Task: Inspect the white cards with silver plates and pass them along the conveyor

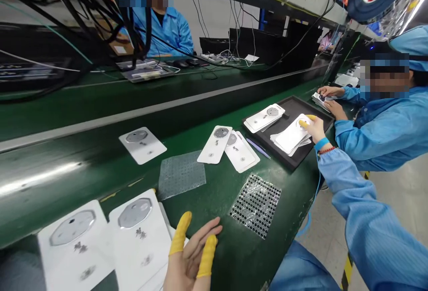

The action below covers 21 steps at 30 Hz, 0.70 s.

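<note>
My left hand (192, 259) hovers low at the bench's near edge, palm up and fingers spread, with yellow finger cots on two fingers. It is open and holds nothing, just right of two white cover plates (140, 233) with grey camera rings. My right hand (314, 130) reaches out to a black tray (290, 162). Its yellow-capped fingertips pinch the top white plate (290, 138) of a stack lying in the tray. A second stack of plates (264, 117) sits in the tray's far corner.
Two more plates (216, 144) lie on the green bench beside a purple pen-like tool (258, 148). Nearer are a sheet of black dots (256, 204) and a clear film (180, 172). One plate (142, 144) rides the conveyor. A co-worker's hands (331, 99) work right of the tray, and another person sits opposite.
</note>
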Motion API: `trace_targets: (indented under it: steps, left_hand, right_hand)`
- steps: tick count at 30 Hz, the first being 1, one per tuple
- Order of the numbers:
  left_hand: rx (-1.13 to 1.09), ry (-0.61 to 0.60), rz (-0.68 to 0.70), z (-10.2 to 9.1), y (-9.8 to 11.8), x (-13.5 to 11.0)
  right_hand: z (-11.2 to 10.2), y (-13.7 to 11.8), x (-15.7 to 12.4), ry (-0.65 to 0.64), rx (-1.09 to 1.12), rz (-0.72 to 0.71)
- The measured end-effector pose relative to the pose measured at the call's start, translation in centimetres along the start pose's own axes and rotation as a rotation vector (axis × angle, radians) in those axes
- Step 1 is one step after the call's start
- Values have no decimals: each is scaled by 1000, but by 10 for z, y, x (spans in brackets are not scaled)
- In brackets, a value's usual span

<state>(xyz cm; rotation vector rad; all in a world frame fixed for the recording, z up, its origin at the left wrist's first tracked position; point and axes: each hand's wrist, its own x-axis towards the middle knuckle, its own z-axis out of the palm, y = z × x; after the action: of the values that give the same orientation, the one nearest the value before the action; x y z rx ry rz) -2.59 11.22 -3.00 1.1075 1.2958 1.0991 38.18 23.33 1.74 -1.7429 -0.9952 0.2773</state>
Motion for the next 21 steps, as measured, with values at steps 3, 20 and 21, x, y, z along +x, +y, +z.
trace_targets:
  steps: [3, 20, 21]
  left_hand:
    - [13, -21, -10, -6, -7, 6]
    - [256, -60, -7, 10, -13, 11]
    - [233, -83, -20, 11, -10, 11]
  right_hand:
    - [4, 25, 19, 75, -142, 22]
    - [59, -10, -225, -962, -218, -801]
    - [59, -12, -223, -976, -162, -842]
